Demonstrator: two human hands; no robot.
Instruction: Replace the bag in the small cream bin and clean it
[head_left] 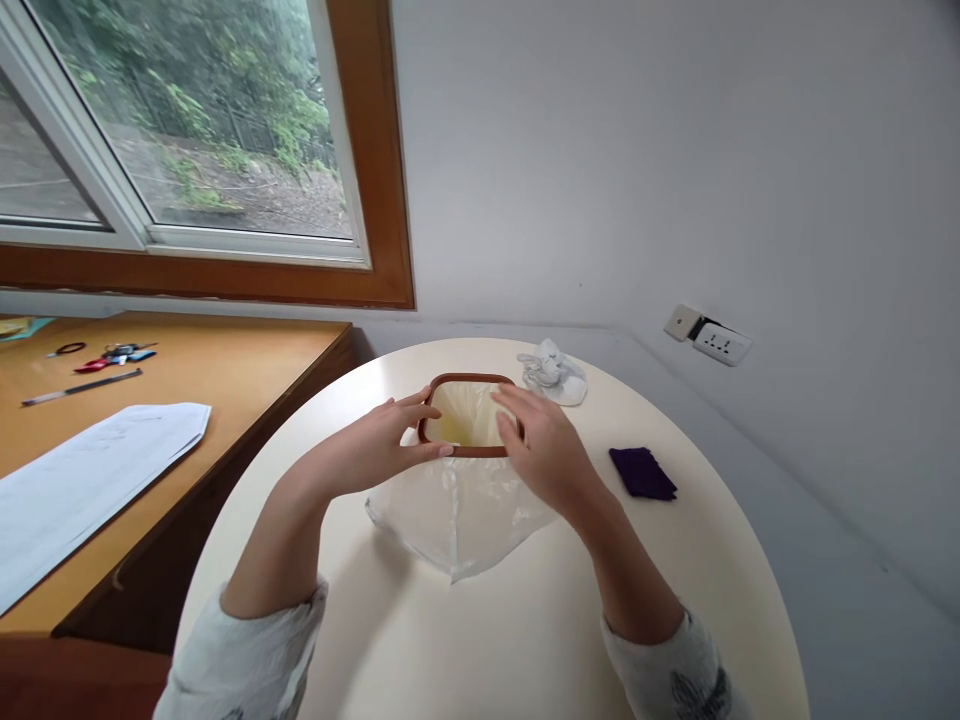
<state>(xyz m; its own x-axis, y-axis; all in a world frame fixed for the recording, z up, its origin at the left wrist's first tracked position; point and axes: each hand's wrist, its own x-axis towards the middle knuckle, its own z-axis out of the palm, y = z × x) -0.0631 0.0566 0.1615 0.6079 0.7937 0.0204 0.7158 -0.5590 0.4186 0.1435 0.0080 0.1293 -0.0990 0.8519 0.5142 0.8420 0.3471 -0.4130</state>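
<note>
A small bin with a brown rounded-rectangle rim (471, 378) stands on the round cream table. A clear plastic bag (457, 520) lines its inside, hangs over the rim and spreads out at the front. Across the left corner of the rim lies my left hand (386, 440), fingers apart, its thumb along the front edge. My right hand (544, 435) reaches over the right side of the rim, with fingers stretched out and the thumb pointing inward; it is not wrapped round anything visible. Much of the bin's outer wall is covered by the bag.
Behind my right hand sits a crumpled white plastic bag (551, 370). A folded dark purple cloth (643, 473) rests on the right of the round table (465, 660). To the left, a wooden desk (247, 350) carries papers (97, 490), a pen (81, 387) and keys (124, 354).
</note>
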